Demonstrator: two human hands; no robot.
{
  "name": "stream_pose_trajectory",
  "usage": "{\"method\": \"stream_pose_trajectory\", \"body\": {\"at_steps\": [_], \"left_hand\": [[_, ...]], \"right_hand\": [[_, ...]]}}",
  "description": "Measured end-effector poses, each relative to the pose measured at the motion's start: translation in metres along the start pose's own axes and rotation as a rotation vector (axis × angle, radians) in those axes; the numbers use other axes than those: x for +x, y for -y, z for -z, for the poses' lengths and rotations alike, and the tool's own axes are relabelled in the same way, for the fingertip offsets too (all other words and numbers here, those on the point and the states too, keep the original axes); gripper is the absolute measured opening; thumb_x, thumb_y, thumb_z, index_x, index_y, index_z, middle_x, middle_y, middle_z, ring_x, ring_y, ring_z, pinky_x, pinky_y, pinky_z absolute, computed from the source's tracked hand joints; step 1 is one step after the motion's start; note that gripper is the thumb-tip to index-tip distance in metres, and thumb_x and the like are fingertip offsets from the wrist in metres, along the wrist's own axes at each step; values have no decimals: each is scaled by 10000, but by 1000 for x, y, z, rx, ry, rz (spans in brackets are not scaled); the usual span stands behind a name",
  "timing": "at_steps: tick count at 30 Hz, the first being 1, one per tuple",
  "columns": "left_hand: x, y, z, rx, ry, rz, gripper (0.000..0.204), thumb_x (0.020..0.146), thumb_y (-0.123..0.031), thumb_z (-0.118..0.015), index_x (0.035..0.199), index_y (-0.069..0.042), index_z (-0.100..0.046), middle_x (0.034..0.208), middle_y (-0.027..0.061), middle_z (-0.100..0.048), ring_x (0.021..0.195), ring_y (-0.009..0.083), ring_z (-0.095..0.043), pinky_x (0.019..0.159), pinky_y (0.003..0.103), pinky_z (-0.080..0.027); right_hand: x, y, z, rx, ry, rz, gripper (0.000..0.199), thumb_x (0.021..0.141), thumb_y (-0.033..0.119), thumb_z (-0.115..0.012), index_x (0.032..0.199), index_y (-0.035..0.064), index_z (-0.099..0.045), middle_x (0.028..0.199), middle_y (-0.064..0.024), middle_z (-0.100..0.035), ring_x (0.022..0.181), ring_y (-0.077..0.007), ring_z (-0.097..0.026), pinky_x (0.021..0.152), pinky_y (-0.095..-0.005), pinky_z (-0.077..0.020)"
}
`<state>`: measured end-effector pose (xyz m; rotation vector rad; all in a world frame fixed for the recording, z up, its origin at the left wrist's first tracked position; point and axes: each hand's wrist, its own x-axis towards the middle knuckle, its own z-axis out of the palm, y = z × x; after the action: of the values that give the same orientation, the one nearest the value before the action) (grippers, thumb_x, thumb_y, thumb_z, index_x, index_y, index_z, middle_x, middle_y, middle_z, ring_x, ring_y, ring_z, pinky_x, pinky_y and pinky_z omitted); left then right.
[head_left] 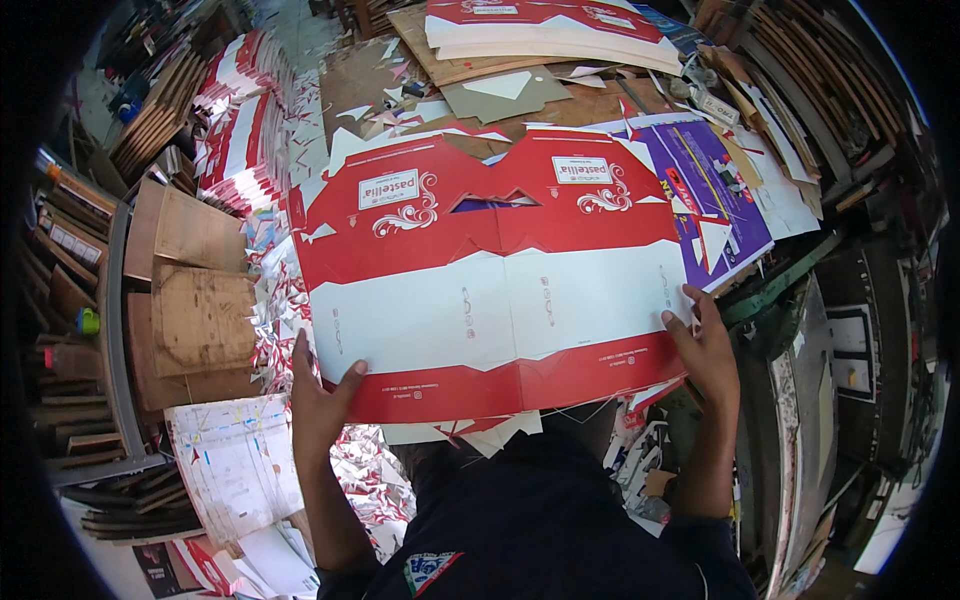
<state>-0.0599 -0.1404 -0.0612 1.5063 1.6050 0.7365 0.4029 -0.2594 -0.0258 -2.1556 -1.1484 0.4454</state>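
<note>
I saw the left hand (318,398) gripping the near left corner of a big red-and-white carton sheet (490,280), thumb on top and fingers underneath, while the right hand (706,350) lay nearly flat on its near right edge, fingers spread on the card. The sheet lay flat across the middle of the counter, over paper scraps (290,300), with a purple sheet (705,195) just to its right and a stack of red-and-white sheets (545,30) at the far side.
</note>
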Motion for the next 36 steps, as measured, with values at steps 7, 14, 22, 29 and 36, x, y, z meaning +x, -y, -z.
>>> {"method": "stream_pose_trajectory", "body": {"at_steps": [7,14,22,29,36], "left_hand": [[-32,-54,-43,340,96,-605,867,779,-454,-837,1456,-47,-480,1514,214,-448,1456,416,-356,1173,573,-293],[-39,-56,-89,449,256,-723,627,843,-474,-761,1347,-132,-611,1429,109,-535,1380,363,-441,1141,579,-305],[-38,-60,-91,502,316,-666,653,863,-496,-737,1400,-159,-581,1449,121,-469,1413,351,-374,1166,571,-250],[-37,-58,-93,467,308,-645,743,850,-513,-744,1418,-84,-529,1424,143,-489,1391,356,-395,1165,541,-249],[-30,-42,-87,217,344,-590,911,741,-454,-851,1472,-77,-459,1478,170,-467,1423,384,-378,1185,554,-235]], "right_hand": [[-34,63,-26,-1,222,356,451,840,203,-786,1211,-5,-633,1187,-177,-647,1131,-359,-591,1005,-440,-454],[-38,82,-62,-243,353,571,371,813,254,-782,1090,27,-684,1059,-136,-629,983,-314,-580,828,-425,-443],[-24,96,-61,-72,605,410,220,850,202,-786,910,45,-643,884,-87,-631,854,-214,-591,737,-356,-458],[-33,113,-67,442,633,142,160,934,138,-732,924,18,-626,834,-75,-665,770,-116,-604,714,-274,-481],[-76,143,-70,940,934,388,136,888,27,-760,933,24,-631,942,-88,-700,869,-161,-673,780,-313,-530]]}}
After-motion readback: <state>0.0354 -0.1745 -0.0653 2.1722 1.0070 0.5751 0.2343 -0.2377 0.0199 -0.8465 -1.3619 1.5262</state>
